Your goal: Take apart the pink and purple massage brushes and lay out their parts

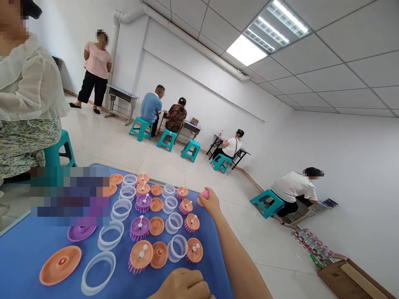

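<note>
At the far right corner of the blue table (124, 286), my right hand (212, 203) has its fingers closed around a small pink ridged piece (204, 194). My left hand (183, 285) is curled at the near edge, and whatever its fingers may hold is hidden. Rows of parts lie between and beside them: orange bristled brush heads (141, 254) with small white pins, purple brush heads (140, 227), orange round caps (158, 254) and clear plastic rings (177, 248). Larger clear rings (98, 272), a large orange disc (60, 265) and a purple disc (81, 232) lie on the left.
A person in a white sheer top (34, 87) sits close by at left. Other people sit on teal stools (141, 128) at desks along the wall; one in a pink shirt (97, 60) stands. A cardboard box (349, 278) lies on the floor at right.
</note>
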